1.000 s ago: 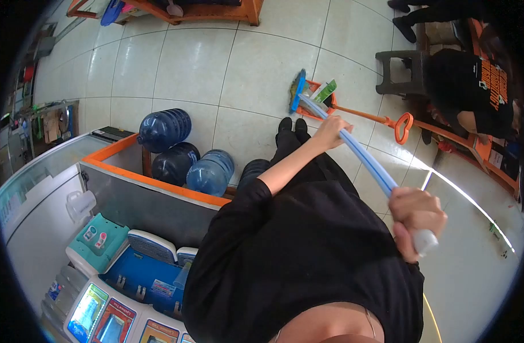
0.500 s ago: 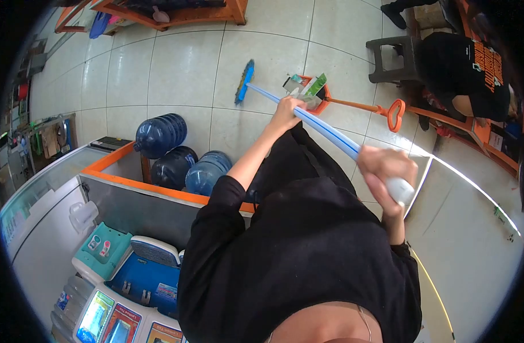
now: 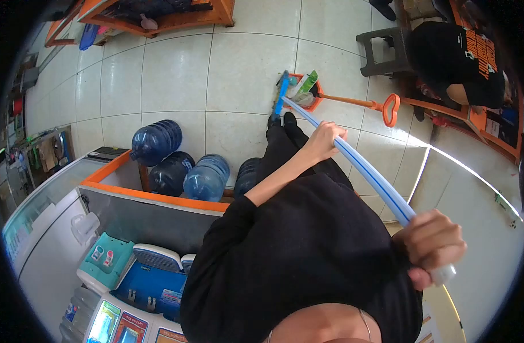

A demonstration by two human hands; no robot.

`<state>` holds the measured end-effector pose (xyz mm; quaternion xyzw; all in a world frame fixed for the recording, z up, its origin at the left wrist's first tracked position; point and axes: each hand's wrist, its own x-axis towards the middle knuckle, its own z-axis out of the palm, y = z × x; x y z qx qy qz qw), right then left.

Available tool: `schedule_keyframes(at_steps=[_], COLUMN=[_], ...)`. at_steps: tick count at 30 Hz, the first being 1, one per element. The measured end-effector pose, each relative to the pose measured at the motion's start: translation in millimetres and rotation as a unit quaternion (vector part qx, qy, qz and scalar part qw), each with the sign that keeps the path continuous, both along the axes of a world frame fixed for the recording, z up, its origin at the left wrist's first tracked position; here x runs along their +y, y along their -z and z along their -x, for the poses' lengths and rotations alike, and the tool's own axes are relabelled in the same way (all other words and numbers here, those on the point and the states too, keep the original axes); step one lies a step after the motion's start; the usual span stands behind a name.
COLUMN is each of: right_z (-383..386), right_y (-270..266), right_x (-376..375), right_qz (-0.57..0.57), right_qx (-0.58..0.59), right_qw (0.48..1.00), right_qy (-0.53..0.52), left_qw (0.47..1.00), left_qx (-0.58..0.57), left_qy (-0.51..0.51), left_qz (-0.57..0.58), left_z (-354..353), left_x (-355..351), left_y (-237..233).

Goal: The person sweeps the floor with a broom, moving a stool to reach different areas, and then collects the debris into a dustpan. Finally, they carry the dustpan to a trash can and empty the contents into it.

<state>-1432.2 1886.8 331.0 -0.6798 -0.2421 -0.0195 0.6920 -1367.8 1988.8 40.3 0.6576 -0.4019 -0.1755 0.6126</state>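
A broom (image 3: pixel 369 170) with a blue-and-white striped handle slants across the head view in both of my hands. My left hand (image 3: pixel 325 141) is wrapped round the handle partway down. Near its white top end, my right hand (image 3: pixel 432 244) grips it. The blue broom head (image 3: pixel 282 91) is at the left edge of an orange dustpan (image 3: pixel 317 103), overlapping it in this view. Inside the pan lie a green packet (image 3: pixel 309 83) and pale, crumpled litter. The dustpan's long orange handle (image 3: pixel 353 102) stretches right to a loop grip.
Several large blue water bottles (image 3: pixel 207 176) lie by an orange-edged counter (image 3: pixel 159 198) at left. At right, a person in a black shirt (image 3: pixel 453 63) is beside a grey stool (image 3: pixel 382 54). An orange wooden rack (image 3: pixel 182 20) stands at the top; tiled floor (image 3: pixel 245 63) lies between.
The broom head has moved right across the floor to the dustpan. Both my hands have shifted right and lower in the view, still on the handle.
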Motion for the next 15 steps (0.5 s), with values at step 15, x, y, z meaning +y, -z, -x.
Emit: schedule_keyframes(at_steps=[15], right_z=[-88], right_y=[268], right_x=[-211], right_qz=[0.316], right_qx=[0.762], right_qw=[0.563], right_qy=[0.055], left_qw=[0.969], left_qx=[-0.004], left_qy=[-0.022], left_qz=[-0.246], left_z=[-65], left_x=[131], left_y=[14])
